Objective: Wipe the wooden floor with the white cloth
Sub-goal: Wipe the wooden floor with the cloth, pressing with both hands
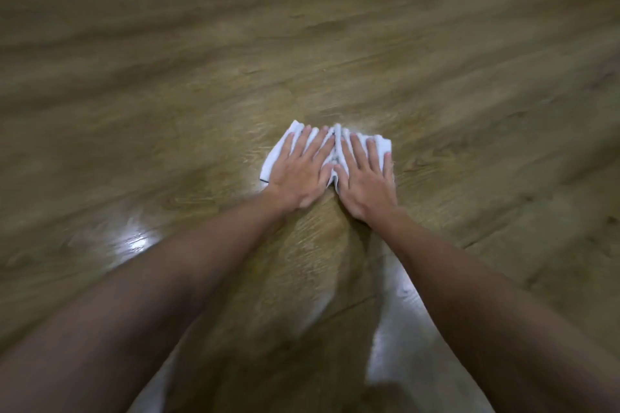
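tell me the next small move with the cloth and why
Probably push on forward. Both the left hand and right hand press flat, side by side, on the white cloth, and the wooden floor ahead looks duller than the glossy stretch between the arms.

No text readable — no labels, signs.

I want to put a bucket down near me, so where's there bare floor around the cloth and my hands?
Bare wooden floor lies beyond the white cloth, and to its left and right. The only crowded spot is the cloth itself, pressed flat under the left hand and right hand. Between the forearms the floor is bare but narrow.
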